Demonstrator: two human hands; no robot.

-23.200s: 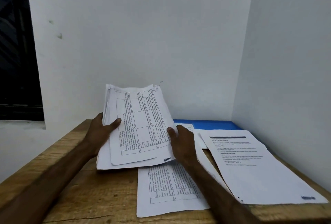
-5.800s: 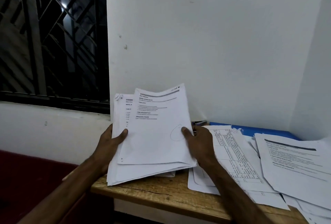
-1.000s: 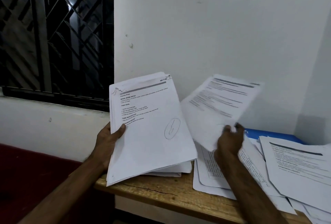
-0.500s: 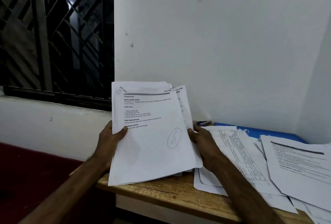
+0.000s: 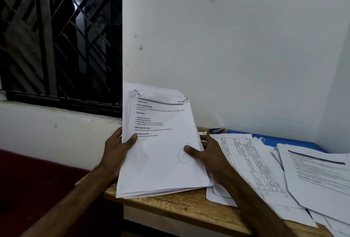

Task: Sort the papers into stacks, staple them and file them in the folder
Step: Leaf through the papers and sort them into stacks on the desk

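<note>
The rear wall (image 5: 246, 47) and right side wall (image 5: 337, 104) close 2 sides of the table (image 5: 180, 206); the window grille (image 5: 56, 37) blocks the upper left. On its right half loose sheets (image 5: 251, 168) cover the top, with the stapler (image 5: 216, 130) and blue folder (image 5: 295, 141) against the rear wall. Bare wood shows only along the front edge, in front of the held stack (image 5: 161, 161).

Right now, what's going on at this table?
A person holds a paper stack tilted up over the left end of the wooden table, left hand gripping its left edge, right hand its right. Two sorted piles, grid-printed sheets and text sheets, lie to the right, partly over the blue folder. The stapler sits by the wall, untouched.
</note>
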